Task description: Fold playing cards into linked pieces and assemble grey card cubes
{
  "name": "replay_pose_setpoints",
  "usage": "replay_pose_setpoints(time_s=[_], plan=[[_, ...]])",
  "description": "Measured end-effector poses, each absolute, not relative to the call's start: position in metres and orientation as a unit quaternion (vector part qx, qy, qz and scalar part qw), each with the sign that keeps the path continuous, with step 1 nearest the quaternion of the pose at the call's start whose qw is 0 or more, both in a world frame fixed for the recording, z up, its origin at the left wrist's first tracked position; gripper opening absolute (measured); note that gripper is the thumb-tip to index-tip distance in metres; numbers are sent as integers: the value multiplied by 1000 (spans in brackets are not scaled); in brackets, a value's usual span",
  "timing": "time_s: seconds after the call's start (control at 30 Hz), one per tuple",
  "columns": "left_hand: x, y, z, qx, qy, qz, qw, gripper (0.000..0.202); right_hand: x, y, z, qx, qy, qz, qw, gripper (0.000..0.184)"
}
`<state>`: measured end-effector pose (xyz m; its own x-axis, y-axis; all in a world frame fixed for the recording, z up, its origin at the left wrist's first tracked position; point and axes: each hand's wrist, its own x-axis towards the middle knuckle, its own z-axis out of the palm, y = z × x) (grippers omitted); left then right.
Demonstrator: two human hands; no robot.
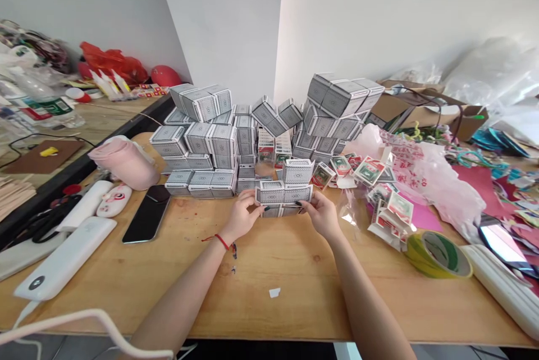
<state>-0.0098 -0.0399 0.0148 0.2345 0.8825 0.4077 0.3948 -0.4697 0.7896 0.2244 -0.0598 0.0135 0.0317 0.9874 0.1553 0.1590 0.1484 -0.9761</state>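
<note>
Between both hands is a row of grey-backed playing-card decks (283, 196), low in front of the larger stacks. My left hand (242, 214) pinches its left end, thumb in front. On the right end, my right hand (323, 215) grips it in the same way. More card backs show just beneath this row, and another deck (298, 171) stands on or just behind its right half; I cannot tell which. Behind rise a left pile of card decks (210, 146) and a right pile (332, 115), with tilted decks (275, 115) bridging the middle.
Opened red-and-green card boxes (368, 171) and a plastic bag (425, 172) lie to the right, beside a yellow tape roll (440, 254). A black phone (147, 215), a white power bank (65, 259) and a pink roll (124, 162) lie left. A paper scrap (274, 292) lies in front.
</note>
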Motion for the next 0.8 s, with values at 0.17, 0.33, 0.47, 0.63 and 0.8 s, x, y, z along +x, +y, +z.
replay_pose_setpoints(time_s=[0.17, 0.33, 0.47, 0.63, 0.8], plan=[[-5, -43, 12, 693, 431, 461, 349, 17, 225, -59, 12, -520, -570, 387, 505, 23], [0, -44, 10, 638, 430, 500, 397, 31, 226, -59, 11, -525, -578, 383, 494, 24], [-2, -43, 11, 678, 446, 485, 326, 14, 226, -60, 11, -538, -587, 366, 482, 25], [-3, -42, 12, 693, 448, 485, 290, 10, 225, -61, 13, -545, -588, 355, 481, 23], [-2, -42, 12, 697, 445, 490, 274, 11, 224, -62, 15, -541, -579, 367, 487, 20]])
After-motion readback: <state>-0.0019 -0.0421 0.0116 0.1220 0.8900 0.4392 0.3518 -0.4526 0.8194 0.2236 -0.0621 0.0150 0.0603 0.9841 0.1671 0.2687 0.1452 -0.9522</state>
